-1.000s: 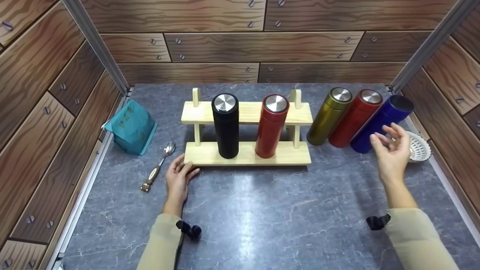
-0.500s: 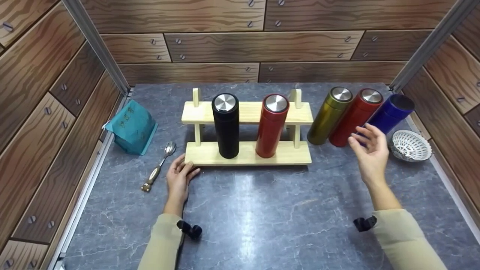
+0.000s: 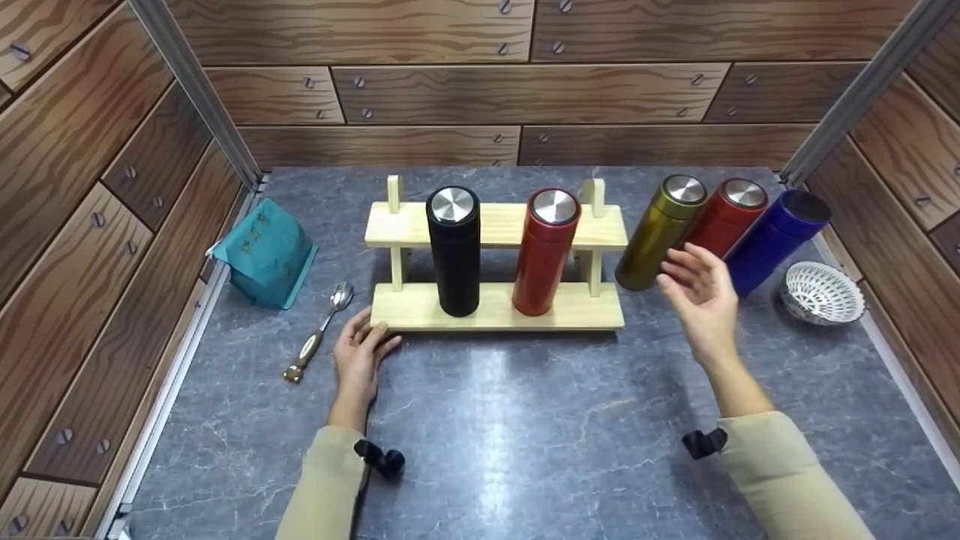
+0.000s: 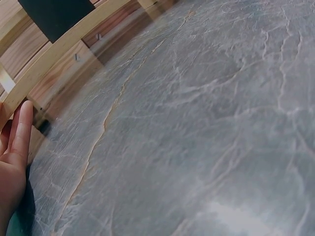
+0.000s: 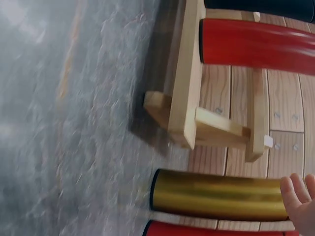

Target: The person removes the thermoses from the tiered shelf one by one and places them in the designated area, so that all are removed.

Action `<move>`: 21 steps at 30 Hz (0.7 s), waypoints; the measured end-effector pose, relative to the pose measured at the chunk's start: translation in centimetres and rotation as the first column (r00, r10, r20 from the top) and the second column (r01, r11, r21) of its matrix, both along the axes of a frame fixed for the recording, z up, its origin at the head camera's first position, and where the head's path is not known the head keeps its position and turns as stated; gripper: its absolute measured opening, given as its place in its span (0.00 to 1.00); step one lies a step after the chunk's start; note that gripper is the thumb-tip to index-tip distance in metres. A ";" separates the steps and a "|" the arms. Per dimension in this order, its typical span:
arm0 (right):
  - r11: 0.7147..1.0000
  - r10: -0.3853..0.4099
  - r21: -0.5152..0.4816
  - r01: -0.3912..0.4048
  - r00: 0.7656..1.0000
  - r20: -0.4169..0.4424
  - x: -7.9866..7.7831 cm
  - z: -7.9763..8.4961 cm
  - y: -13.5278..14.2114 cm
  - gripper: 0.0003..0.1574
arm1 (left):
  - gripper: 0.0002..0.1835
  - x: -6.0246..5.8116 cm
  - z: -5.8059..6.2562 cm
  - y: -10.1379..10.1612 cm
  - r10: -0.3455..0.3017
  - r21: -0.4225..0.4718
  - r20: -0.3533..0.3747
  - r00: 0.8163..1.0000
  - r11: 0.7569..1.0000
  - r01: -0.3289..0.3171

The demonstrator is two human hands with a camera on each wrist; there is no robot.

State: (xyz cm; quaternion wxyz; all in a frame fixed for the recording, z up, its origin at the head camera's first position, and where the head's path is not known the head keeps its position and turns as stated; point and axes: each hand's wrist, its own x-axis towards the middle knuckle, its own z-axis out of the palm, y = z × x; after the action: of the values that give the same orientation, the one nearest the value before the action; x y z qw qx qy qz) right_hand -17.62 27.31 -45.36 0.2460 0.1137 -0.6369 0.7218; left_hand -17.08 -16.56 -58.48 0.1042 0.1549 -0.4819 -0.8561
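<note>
A two-tier wooden rack (image 3: 566, 304) stands mid-table, with a black thermos flask (image 3: 459, 262) and a red thermos flask (image 3: 541, 259) upright on its lower board. My left hand (image 3: 355, 361) holds the front left corner of that board, thumb on top and fingers below the edge. To the rack's right stand a gold flask (image 3: 646, 251), a second red flask (image 3: 729, 217) and a blue flask (image 3: 772, 236). My right hand (image 3: 705, 304), fingers loosely bent and holding nothing, hovers before the gold and red flasks; the right wrist view shows its fingertips by the gold flask (image 5: 221, 194).
A teal pouch (image 3: 266, 255) and a spoon (image 3: 319, 334) with a decorated handle lie left of the rack. A white woven basket (image 3: 823, 292) sits at the right edge. Wood-patterned walls (image 3: 450, 94) and metal posts (image 3: 847, 97) enclose the grey marbled table (image 3: 570, 435).
My right hand has moved left from in front of the blue flask and basket to the gold and red flasks, uncovering the basket. The left hand stays at the rack's corner.
</note>
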 end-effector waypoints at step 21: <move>0.966 0.143 0.213 -0.148 0.989 0.039 -0.7 3.2 -5.1 0.39 | 0.24 -0.2 -0.1 0.0 0.007 0.014 -0.017 1.000 1.000 -0.007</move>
State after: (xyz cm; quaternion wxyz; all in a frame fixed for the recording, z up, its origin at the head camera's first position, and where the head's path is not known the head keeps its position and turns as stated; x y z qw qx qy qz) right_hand -18.32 22.19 -42.12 0.1712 0.1778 -0.7038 0.6661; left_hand -17.28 -16.56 -58.58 0.1104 0.1501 -0.4746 -0.8602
